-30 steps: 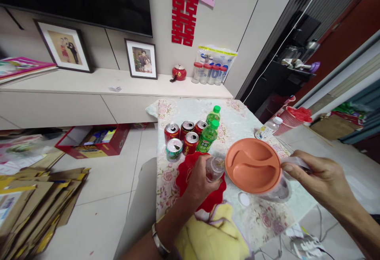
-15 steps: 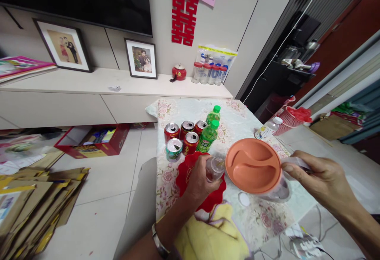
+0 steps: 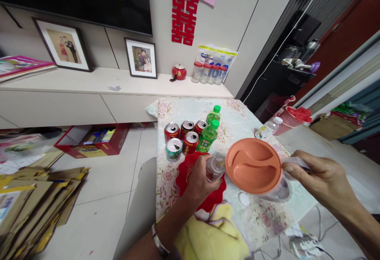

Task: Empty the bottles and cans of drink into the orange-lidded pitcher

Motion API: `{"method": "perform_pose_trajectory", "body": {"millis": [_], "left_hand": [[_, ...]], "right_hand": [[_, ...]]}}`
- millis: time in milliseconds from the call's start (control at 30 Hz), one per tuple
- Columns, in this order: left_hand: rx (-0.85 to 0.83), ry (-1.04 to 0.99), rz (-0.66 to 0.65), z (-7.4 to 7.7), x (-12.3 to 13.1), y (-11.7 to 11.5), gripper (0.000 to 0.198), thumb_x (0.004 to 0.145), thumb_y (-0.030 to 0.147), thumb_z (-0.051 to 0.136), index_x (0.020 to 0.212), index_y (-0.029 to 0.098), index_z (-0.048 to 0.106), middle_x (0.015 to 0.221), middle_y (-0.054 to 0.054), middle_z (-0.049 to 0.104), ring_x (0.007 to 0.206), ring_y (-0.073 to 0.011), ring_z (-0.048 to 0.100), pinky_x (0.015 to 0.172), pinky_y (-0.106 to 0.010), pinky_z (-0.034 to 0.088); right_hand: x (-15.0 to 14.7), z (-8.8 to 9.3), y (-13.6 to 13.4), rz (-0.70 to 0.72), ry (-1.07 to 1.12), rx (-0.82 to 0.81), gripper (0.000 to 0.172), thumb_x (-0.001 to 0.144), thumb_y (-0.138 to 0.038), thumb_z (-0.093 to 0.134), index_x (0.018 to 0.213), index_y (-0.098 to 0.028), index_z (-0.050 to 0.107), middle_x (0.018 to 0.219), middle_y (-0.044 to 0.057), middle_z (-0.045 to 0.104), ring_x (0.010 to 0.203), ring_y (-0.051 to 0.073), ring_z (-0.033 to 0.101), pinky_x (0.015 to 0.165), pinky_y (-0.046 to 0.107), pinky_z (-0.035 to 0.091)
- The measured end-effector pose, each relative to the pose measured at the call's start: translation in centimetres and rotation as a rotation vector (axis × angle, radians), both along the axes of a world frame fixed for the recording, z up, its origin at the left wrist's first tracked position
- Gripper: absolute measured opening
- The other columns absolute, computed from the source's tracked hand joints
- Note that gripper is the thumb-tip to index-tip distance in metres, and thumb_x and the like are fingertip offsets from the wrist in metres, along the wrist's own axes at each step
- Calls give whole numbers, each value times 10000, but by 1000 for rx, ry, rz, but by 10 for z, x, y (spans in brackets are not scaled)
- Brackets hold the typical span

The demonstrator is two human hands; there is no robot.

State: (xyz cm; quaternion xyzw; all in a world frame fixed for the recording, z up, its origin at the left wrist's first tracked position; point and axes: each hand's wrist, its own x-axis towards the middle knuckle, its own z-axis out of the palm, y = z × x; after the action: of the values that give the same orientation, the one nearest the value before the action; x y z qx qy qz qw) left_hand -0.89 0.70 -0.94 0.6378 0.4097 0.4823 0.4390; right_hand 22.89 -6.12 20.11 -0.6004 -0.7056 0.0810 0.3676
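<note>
My left hand (image 3: 201, 181) is closed round a small clear plastic bottle (image 3: 214, 168), held over a red scalloped dish (image 3: 187, 173) on the flowered tablecloth (image 3: 237, 121). Its open mouth points toward a clear pitcher with an orange lid (image 3: 253, 166). My right hand (image 3: 319, 180) grips the pitcher's clear handle (image 3: 292, 161), tilting the pitcher toward the bottle. A white bottle cap (image 3: 244, 199) lies on the cloth below the pitcher.
Several opened drink cans (image 3: 181, 136) and two green bottles (image 3: 209, 133) stand behind the dish. A clear bottle (image 3: 267, 129) lies at the table's right edge by a red basket (image 3: 292, 118). A yellow cloth (image 3: 213, 236) sits near me. Flattened cardboard (image 3: 32, 204) covers the floor left.
</note>
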Motion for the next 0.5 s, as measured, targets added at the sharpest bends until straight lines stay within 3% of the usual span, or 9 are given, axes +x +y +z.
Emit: {"method": "perform_pose_trajectory", "body": {"millis": [500], "left_hand": [[3, -14, 8, 0, 1, -1, 609, 712, 276, 855, 1267, 209, 612, 1134, -94, 766, 980, -269, 783, 821, -375, 651]], "right_hand": [[4, 4, 3, 41, -94, 39, 559, 927, -581, 766, 550, -210, 584, 447, -52, 461, 341, 74, 438, 344, 170, 305]]}}
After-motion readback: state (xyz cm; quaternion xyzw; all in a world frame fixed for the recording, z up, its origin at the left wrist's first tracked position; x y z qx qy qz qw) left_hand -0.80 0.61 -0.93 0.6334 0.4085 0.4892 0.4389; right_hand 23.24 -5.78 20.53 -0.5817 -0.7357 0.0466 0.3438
